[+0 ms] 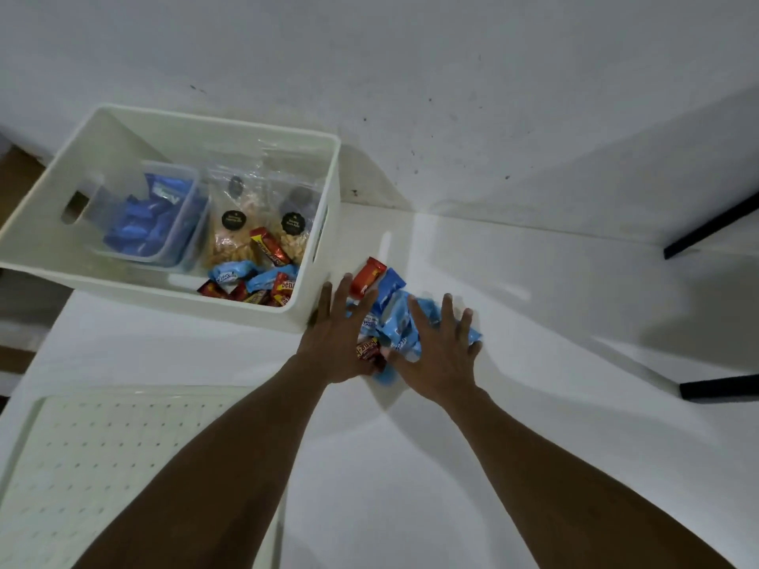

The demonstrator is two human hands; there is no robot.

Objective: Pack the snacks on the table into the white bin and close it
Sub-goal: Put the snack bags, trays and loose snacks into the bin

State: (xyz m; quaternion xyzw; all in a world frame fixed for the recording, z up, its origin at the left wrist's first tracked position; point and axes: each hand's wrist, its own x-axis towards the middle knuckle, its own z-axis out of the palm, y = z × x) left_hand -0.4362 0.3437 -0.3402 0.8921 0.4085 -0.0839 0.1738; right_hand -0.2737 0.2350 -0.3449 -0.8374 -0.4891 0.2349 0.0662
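A pile of light-blue snack packets (396,318) with a red bar (366,276) and a dark red bar (366,349) lies on the white table, just right of the white bin (172,290). My left hand (334,342) lies flat against the pile's left side, fingers straight. My right hand (439,351) spreads over the pile's right side, fingers straight. The bin stands open and holds a clear tub of blue packets (154,215), two clear bags of crackers (234,227), and several loose red and blue snacks (254,281).
The bin's white perforated lid (102,457) lies flat on the table at the lower left. A white wall rises behind the table. Two black bars (716,223) show at the right edge. Bare tabletop (554,322) stretches to the right of the pile.
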